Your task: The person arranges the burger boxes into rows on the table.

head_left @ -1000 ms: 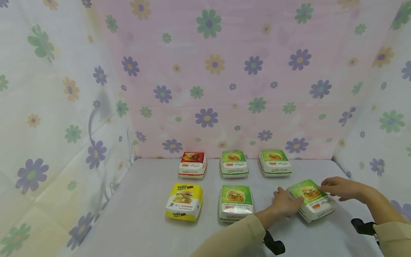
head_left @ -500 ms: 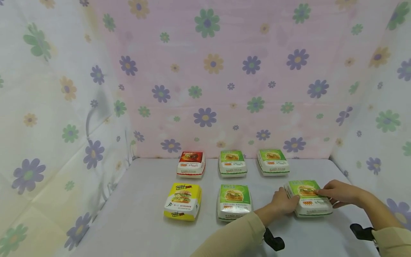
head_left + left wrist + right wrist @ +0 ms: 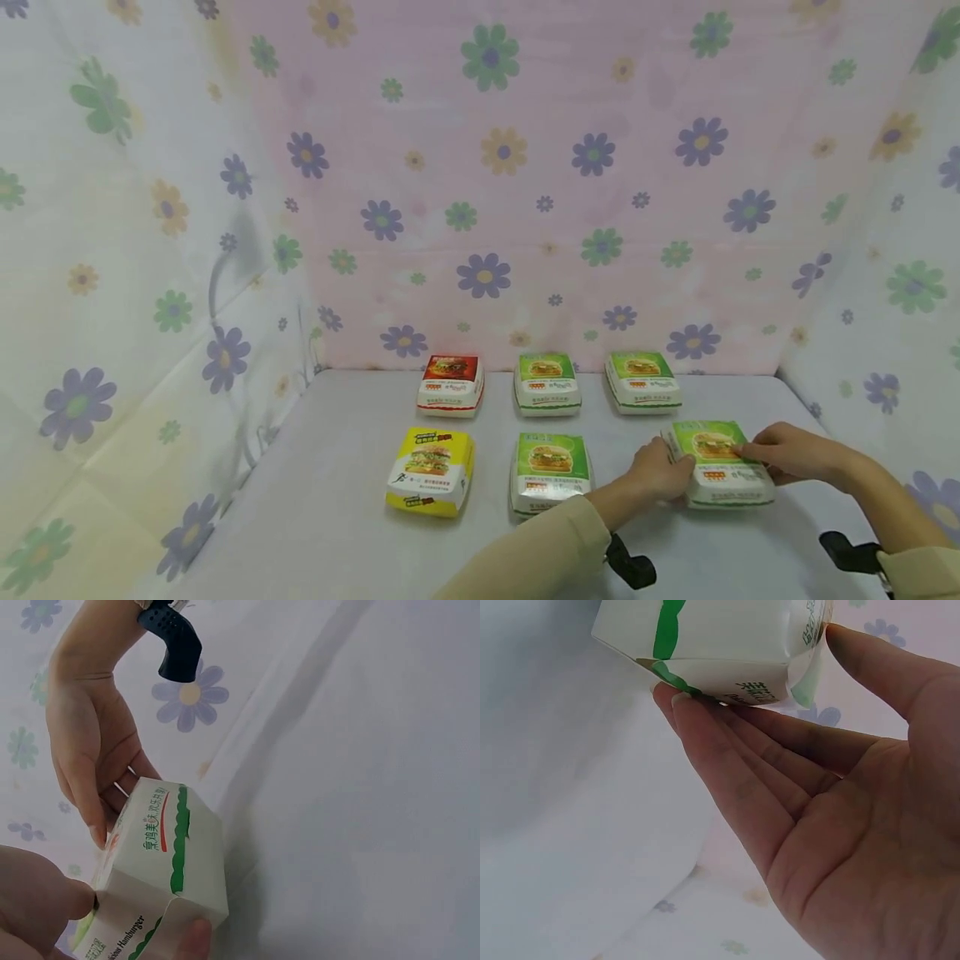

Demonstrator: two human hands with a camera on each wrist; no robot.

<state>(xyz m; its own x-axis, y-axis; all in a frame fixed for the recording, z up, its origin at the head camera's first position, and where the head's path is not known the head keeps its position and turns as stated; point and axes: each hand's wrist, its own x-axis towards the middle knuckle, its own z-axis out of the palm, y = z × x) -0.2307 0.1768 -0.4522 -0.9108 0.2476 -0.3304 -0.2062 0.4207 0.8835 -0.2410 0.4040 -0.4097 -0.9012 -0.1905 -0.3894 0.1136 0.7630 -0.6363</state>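
A green-lidded white burger box (image 3: 716, 473) sits on the white table (image 3: 345, 525) at the front right. My left hand (image 3: 663, 471) grips its left side, with thumb and fingers (image 3: 71, 896) clasping a corner of the box (image 3: 161, 862). On the right side my right hand (image 3: 780, 454) holds it. Its straight fingers (image 3: 727, 750) lie along the lower wall of the box (image 3: 705, 637) and the thumb touches the lid's edge. The box lies flat, square with the other boxes.
Other burger boxes stand in two rows: red (image 3: 451, 385), green (image 3: 547, 383) and green (image 3: 642, 381) at the back, yellow (image 3: 430, 471) and green (image 3: 550, 471) in front. Floral cloth walls (image 3: 487, 208) close the table on three sides.
The held box has turned from a skewed angle to lie square with the rows, shifting slightly left. Both hands closed in on its sides and have barely moved in the last half second.
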